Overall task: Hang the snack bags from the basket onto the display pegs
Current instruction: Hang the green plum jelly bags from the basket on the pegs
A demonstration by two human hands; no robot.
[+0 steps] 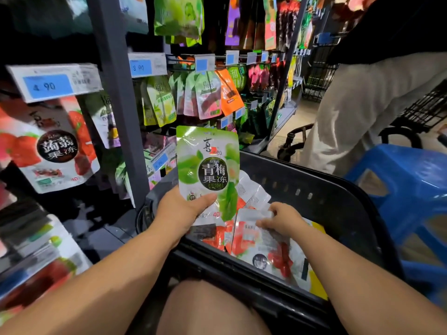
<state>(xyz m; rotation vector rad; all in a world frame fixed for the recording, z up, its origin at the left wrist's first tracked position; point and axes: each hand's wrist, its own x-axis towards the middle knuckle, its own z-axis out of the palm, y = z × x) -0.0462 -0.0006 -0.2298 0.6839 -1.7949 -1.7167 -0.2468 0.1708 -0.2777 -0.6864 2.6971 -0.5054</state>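
My left hand (191, 204) is clamped on the lower part of a green plum jelly bag (208, 170), thumb across its front, holding it upright at the centre of the frame, just above the near-left rim of the dark basket (326, 189). My right hand (281, 217) is down in the basket at lower centre-right, fingers pinched together on the pale top edge of a red strawberry bag (254, 240) that lies among the others still waiting there. The risks, as I judge them, start with my grip: I hold the green bag low, so its top can flop when I reach for a peg, and the hang hole, which I can't make out from here, may miss the peg tip. The pegs sit behind price tags (147, 65) in the upper middle of the frame, and already carry hanging bags (208, 95), so pushing mine on could knock a neighbour loose or bend a tag. Flavours look alike in shape; the strawberry packs (55, 146) hang at left, so I could put green on the wrong row. Lifting the red bag by one edge could drag slippery bags over the rim. Another person (362, 105) stands at upper right beside a blue stool (399, 172), close enough to bump the basket.
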